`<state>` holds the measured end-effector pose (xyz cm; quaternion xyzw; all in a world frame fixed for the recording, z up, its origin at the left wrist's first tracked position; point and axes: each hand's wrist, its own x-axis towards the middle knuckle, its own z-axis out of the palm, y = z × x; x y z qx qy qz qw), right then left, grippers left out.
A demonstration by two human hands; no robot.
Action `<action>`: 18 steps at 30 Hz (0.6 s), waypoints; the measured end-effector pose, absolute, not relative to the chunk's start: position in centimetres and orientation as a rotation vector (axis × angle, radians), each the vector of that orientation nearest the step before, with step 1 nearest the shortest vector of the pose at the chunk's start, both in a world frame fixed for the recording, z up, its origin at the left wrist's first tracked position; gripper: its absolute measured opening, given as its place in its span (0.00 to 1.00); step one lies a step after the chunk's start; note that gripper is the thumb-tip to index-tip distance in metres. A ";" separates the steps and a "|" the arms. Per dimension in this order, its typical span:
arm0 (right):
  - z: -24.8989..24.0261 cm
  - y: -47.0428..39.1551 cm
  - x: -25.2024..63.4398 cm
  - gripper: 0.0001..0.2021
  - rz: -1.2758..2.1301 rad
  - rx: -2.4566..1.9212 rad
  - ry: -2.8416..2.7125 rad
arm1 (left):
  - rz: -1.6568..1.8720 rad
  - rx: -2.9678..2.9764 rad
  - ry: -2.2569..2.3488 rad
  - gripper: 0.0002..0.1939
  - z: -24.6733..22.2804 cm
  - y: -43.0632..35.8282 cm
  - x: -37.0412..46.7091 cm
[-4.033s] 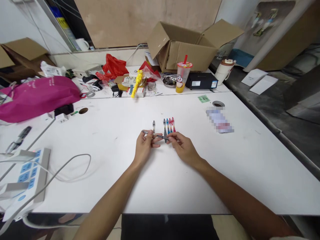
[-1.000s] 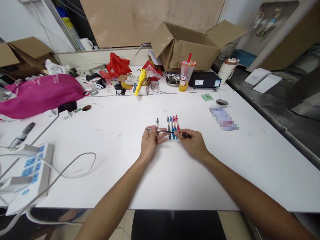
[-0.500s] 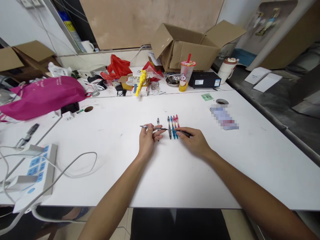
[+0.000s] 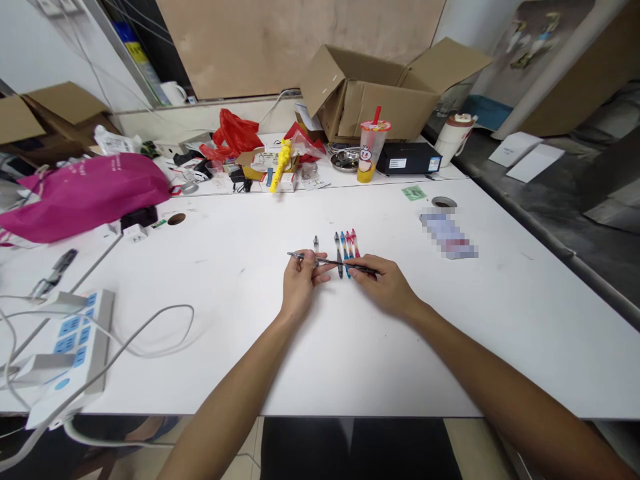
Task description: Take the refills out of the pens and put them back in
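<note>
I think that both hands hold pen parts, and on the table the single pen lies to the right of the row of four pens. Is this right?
Not quite. In the head view, the single pen lies to the left of the row of four pens. The left hand and right hand do hold pen parts.

Kind of place: a cluttered office or workroom; which one is unclear
White desk (image 4: pixel 225 360): broad and flat, with a round hole (image 4: pixel 177 219) at the left
Power, near left: a multi-socket power strip (image 4: pixel 83 340) with bulky plugs and a trailing cable (image 4: pixel 145 320)
Far side: an open cardboard box (image 4: pixel 390 107), a red plastic bag (image 4: pixel 235 133)
Refreshments, far right: a drink cup (image 4: pixel 371 153), a lidded mug (image 4: pixel 453 139)
</note>
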<state>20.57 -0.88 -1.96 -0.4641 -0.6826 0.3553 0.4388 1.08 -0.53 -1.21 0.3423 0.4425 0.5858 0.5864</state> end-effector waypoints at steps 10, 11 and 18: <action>-2.5 -1.1 20.5 0.13 1.047 -1.204 -1.637 | 1.252 0.952 1.035 0.20 -1.4 -1.1 1.6; -2.4 -1.2 20.4 0.14 1.063 -1.221 -1.643 | 1.259 0.944 1.037 0.21 -1.3 -1.1 1.7; -2.0 -1.4 20.1 0.13 1.097 -1.173 -1.692 | 1.284 0.901 1.020 0.20 -1.3 -1.0 1.5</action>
